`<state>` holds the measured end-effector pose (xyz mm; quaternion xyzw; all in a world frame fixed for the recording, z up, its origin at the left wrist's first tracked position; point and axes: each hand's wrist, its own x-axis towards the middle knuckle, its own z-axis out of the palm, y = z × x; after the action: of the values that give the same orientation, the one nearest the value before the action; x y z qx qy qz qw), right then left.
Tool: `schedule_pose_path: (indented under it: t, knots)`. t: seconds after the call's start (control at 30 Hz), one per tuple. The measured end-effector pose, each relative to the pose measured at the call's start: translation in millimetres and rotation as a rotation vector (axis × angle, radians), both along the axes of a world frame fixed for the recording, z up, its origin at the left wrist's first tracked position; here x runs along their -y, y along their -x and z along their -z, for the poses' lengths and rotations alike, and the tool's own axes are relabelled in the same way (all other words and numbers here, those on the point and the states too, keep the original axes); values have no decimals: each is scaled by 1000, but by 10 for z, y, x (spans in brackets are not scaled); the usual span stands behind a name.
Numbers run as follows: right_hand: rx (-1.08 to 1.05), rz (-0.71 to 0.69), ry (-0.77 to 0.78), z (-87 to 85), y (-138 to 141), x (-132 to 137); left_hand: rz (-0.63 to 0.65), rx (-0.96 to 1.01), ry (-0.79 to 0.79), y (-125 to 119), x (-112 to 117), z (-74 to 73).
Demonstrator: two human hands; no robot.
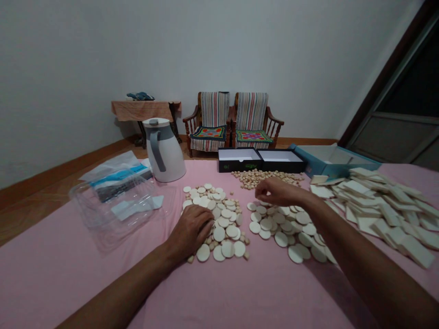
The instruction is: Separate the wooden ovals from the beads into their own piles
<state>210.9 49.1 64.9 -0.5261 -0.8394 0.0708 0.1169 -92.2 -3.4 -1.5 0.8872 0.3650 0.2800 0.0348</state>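
My left hand (192, 228) rests on the left edge of a pile of pale round wooden discs (222, 222), with small wooden pieces (246, 256) mixed among them. Its fingers lie bent over the discs, and the thumb shows apart. Over the near edge of a heap of small wooden beads (254, 177) hovers my right hand (272, 191), fingers curled inward. Whatever is in those fingers, if anything, is hidden. Just below it spreads a second pile of pale discs (281, 238), partly covered by my right forearm.
Rectangular wooden blocks (387, 201) are heaped at the right, before a blue box (336, 162). Black open boxes (240, 165) stand behind the beads. On the left are a white jug (168, 155) and clear plastic packaging (103, 214). A pink cloth (219, 297) covers the surface.
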Motion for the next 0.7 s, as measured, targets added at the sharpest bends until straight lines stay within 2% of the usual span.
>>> schedule_pose_path:
  t: [0.07,0.2,0.33,0.43,0.57,0.63,0.7]
  knots:
    - [-21,-70,36,151,207,-172,-4,-3,-5,4,-1,4]
    - [-57,-76,-14,450,591,-431,-5,-4,-11,9,4,1]
    - [-24,-49,11,613,749,-508,-7,-5,-16,10,10,-8]
    - [-15,23,7,620,667,-530,-4,-9,-14,10,11,-12]
    - [-6,207,-41,508,345,-593,7,-6,-22,7,7,-16]
    - [-21,327,-117,435,192,-607,8,-4,-25,6,5,-17]
    - [-68,383,-208,383,123,-579,8,-3,-25,6,1,-16]
